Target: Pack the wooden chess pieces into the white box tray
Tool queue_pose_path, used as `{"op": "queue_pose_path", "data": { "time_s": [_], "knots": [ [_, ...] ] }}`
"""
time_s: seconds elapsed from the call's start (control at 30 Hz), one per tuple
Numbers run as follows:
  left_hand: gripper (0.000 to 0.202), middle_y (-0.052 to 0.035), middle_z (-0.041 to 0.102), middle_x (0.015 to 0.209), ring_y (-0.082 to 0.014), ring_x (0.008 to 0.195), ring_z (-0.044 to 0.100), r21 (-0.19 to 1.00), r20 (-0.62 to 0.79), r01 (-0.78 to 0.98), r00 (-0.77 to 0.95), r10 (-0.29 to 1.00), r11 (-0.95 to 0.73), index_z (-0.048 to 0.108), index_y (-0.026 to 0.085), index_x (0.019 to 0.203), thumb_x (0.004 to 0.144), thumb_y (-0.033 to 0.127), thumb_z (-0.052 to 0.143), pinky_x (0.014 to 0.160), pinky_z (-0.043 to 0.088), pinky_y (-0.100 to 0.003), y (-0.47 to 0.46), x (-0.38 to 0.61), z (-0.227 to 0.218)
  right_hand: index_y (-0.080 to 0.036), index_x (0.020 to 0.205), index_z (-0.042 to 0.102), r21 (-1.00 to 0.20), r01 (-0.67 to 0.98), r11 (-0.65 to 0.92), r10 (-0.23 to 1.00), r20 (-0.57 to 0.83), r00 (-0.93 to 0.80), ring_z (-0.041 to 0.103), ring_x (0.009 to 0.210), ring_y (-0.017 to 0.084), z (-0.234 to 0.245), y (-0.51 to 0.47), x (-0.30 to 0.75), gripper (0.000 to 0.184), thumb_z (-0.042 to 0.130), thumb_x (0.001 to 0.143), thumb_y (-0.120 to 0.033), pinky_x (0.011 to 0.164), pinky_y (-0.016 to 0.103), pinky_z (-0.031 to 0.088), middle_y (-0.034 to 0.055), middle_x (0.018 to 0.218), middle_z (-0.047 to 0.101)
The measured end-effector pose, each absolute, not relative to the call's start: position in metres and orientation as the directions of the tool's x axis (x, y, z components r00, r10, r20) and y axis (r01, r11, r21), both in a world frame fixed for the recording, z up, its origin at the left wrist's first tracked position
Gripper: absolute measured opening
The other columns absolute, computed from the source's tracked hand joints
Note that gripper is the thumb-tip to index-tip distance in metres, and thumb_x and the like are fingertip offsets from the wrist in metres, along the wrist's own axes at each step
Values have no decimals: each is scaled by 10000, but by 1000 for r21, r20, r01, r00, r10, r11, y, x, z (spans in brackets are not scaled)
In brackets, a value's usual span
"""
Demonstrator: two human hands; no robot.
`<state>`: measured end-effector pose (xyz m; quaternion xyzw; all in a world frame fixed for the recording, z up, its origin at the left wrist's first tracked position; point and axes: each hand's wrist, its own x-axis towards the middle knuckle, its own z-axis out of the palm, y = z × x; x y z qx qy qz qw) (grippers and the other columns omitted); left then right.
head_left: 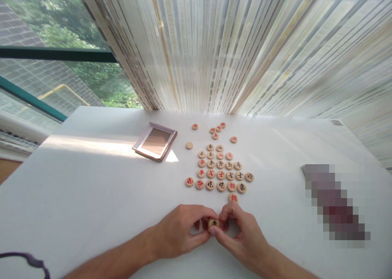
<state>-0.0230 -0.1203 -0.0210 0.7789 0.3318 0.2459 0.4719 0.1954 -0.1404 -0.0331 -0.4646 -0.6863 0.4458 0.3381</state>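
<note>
One black-marked wooden xiangqi piece (214, 223) is being pinched between two bare hands, and everything else is being placed from it. The left hand (183, 232) is curling in from its left, the right hand (243, 232) from its right; the fingers of both are bending narrowly around its edge. Whether it is also touching the white table (92, 197) is hard to tell. The step in hand is seemingly fingering or turning this single disc; a next move would be calling for one hand to loosen while the other is carrying the weight.

Just beyond the held piece, slightly right, a red-marked elephant piece (233, 197) is lying. Farther beyond, uneven rows of red and black pieces (221, 175) are sitting face up; past those, six loose red-marked pieces (215, 136) are scattering outward. Beyond and left are lying a blank-faced disc (189, 146) and a shallow open box (157, 142). Well to the right, a pixelated object (337, 207) is resting. Farthest beyond, a striped curtain (196, 46) is hanging.
</note>
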Motion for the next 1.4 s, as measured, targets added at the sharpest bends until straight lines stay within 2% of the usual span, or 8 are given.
{"op": "queue_pose_path", "data": {
  "time_s": [0.23, 0.5, 0.7, 0.87, 1.0, 1.1, 1.27, 1.4],
  "knots": [
    [195, -39, 756, 938, -142, 780, 699, 841, 169, 265, 700, 694, -472, 639, 185, 1142, 950, 218, 633, 781, 539, -226, -120, -23, -26, -242, 794, 465, -907, 396, 146, 938, 0, -347, 615, 550, 124, -38, -142, 197, 298, 701, 892, -396, 522, 207, 448, -23, 653, 657],
    [264, -32, 743, 940, -124, 770, 690, 924, 57, 248, 663, 746, -291, 658, 187, 1164, 901, 193, 690, 775, 557, -210, -118, -26, -21, -245, 940, 496, -917, 317, 243, 902, 93, -421, 593, 646, 122, -30, -141, 199, 62, 514, 988, -210, 617, 223, 466, -15, 771, 635],
    [299, -36, 740, 1014, -127, 808, 686, 955, -17, 238, 640, 768, -177, 644, 198, 1210, 912, 184, 672, 807, 570, -236, -117, -27, -20, -247, 1002, 489, -949, 238, 206, 887, 78, -455, 600, 729, 146, -29, -142, 203, 128, 441, 981, -131, 691, 265, 499, 4, 837, 615],
    [300, -31, 733, 972, -131, 797, 684, 959, -37, 247, 600, 799, -141, 647, 190, 1208, 912, 215, 685, 801, 574, -252, -116, -27, -20, -246, 1027, 495, -940, 218, 264, 895, 155, -418, 601, 714, 151, -30, -141, 203, 177, 461, 951, -90, 671, 264, 513, 9, 829, 608],
    [317, -26, 729, 945, -127, 779, 681, 972, -41, 213, 586, 809, -104, 649, 187, 1200, 896, 243, 719, 788, 578, -248, -115, -26, -19, -249, 1151, 526, -867, 193, 460, 842, 356, -405, 611, 781, 176, -24, -137, 209, 340, 472, 904, -22, 723, 304, 539, 37, 882, 606],
    [325, -30, 734, 947, -126, 775, 684, 978, -53, 195, 569, 821, -72, 651, 182, 1191, 884, 247, 736, 777, 581, -242, -115, -26, -17, -239, 1288, 554, -752, 240, 613, 745, 450, -492, 590, 829, 193, -18, -134, 215, 514, 481, 857, 31, 737, 329, 540, 66, 935, 589],
    [274, -34, 741, 919, -123, 758, 690, 980, -40, 187, 542, 839, -74, 664, 165, 1158, 895, 226, 711, 749, 578, -226, -114, -25, -16, -241, 1430, 540, -557, 380, 739, 646, 423, -636, 579, 832, 195, -15, -132, 217, 618, 487, 875, 26, 756, 347, 551, 75, 948, 574],
    [268, -43, 753, 928, -138, 785, 708, 975, -17, 193, 552, 834, -108, 675, 160, 1147, 885, 201, 711, 762, 584, -236, -116, -26, -16, -253, 1467, 514, -527, 414, 742, 648, 405, -645, 585, 814, 187, -18, -134, 215, 608, 500, 908, -12, 738, 332, 553, 73, 954, 587]
  ]
}}
